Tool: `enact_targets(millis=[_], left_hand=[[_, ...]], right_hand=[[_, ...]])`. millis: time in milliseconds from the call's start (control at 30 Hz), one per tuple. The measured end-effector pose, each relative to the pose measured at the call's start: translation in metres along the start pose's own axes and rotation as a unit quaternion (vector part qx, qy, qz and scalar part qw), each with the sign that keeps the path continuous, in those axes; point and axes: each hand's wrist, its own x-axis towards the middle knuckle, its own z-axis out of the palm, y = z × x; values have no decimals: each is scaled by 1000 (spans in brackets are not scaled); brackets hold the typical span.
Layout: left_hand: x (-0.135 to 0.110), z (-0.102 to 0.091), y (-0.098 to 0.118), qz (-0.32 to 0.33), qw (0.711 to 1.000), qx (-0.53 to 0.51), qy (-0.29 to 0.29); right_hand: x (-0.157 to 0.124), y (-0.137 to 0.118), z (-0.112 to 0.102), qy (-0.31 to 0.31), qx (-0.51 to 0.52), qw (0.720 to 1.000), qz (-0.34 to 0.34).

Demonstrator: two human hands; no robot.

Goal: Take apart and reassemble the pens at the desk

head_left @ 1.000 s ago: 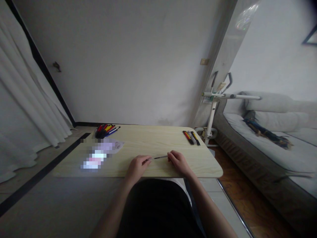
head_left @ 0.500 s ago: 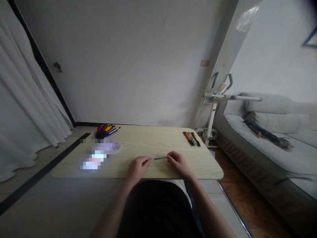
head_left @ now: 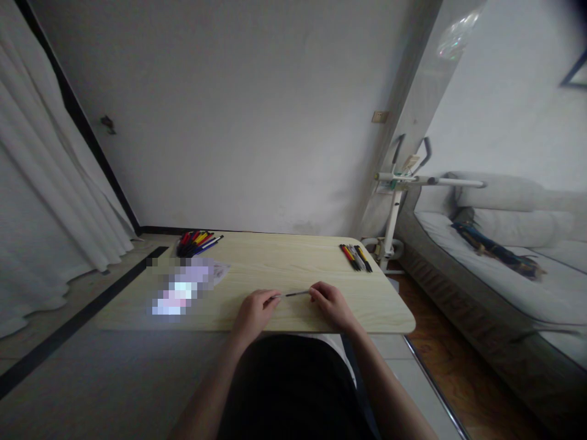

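Both my hands are over the front of the table, closed at the two ends of a slim pen (head_left: 298,293). It lies nearly level between them, light grey with a dark stretch toward the left. My left hand (head_left: 255,310) pinches its left end with thumb and fingers. At the other end, the fingertips of my right hand (head_left: 331,304) grip it. Fingers cover both ends, so I cannot tell whether it is one piece or two parts meeting.
The pale wooden table (head_left: 275,260) stands near the wall. A pile of coloured pens (head_left: 197,242) lies back left, and a row of several pens (head_left: 356,258) back right. A blurred bright patch (head_left: 181,290) and a clear wrapper (head_left: 221,272) are on the left. Beyond stands exercise equipment (head_left: 392,214).
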Motion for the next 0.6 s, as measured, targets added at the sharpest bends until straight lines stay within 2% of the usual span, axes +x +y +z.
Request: enact_targets(millis=[600], left_hand=[[0, -2, 2, -11, 1000, -15, -1]], right_hand=[[0, 1, 0, -13, -17, 1000, -2]])
